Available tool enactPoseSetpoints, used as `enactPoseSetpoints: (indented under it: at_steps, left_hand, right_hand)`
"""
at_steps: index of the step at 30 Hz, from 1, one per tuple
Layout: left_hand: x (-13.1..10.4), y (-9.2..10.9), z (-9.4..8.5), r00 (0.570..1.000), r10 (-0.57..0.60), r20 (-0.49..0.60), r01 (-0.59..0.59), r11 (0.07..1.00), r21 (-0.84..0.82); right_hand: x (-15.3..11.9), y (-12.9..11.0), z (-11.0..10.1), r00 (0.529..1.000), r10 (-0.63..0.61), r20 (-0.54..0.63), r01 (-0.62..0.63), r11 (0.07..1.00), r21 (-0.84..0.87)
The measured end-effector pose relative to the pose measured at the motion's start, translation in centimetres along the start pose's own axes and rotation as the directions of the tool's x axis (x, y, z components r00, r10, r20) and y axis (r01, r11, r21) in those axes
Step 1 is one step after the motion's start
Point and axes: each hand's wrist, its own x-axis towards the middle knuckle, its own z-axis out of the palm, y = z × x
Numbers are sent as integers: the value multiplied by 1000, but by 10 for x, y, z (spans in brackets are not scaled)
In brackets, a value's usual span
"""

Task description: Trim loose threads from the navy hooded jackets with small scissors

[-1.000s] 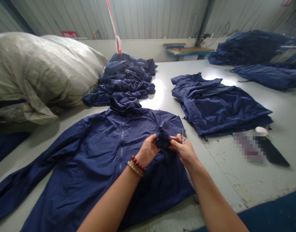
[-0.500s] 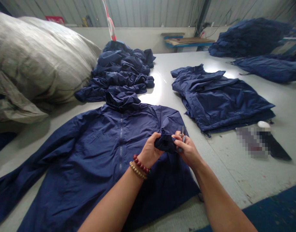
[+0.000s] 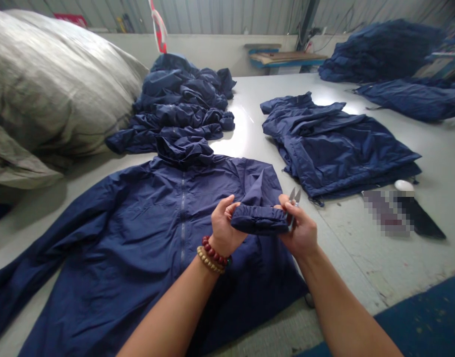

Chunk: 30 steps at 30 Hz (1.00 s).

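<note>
A navy jacket [image 3: 145,238] with a front zip lies spread out before me, its hood toward the far side. Its gathered sleeve cuff [image 3: 259,220] is lifted and stretched sideways between my hands. My left hand [image 3: 227,223], with two bead bracelets [image 3: 212,255] at the wrist, grips the cuff's left end. At the other end, my right hand [image 3: 298,228] holds the cuff's edge together with small thread snips [image 3: 294,196]. The snips' blades point up and stand apart, touching no cloth. My right fingers partly hide their handle.
Crumpled navy garments [image 3: 183,99] are heaped behind the jacket. Folded navy jackets [image 3: 335,148] lie to the right, near a dark flat object [image 3: 423,218] and a white round item [image 3: 404,185]. A bulging pale sack [image 3: 56,89] stands at left. More navy piles [image 3: 379,52] are at far right.
The cuff, bunched up before, is now pulled out wide as my hands have moved apart. The snips have tilted, and their blades show more clearly.
</note>
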Motion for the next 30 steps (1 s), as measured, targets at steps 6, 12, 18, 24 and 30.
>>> enactPoseSetpoints:
  at_steps: [6, 12, 18, 24, 30]
  left_hand:
    - [-1, -1, -7, 999, -29, 45, 32, 998, -55]
    - [-1, -2, -4, 992, -67, 105, 77, 993, -90]
    - [7, 2, 7, 973, 232, -6, -212, 897, 388]
    - [-17, 27, 27, 722, 535, 438, -612, 200, 765]
    - [-25, 29, 35, 763, 406, 503, -601, 160, 783]
  right_hand:
    - [-5, 3, -2, 998, 3, 58, 0, 998, -58]
    - [-7, -1, 1, 996, 27, 83, -28, 999, 16]
    - [-4, -6, -9, 998, -24, 66, 18, 995, 98]
    - [-4, -11, -13, 994, -96, 47, 92, 993, 70]
    - [-5, -7, -9, 990, -71, 123, 77, 996, -44]
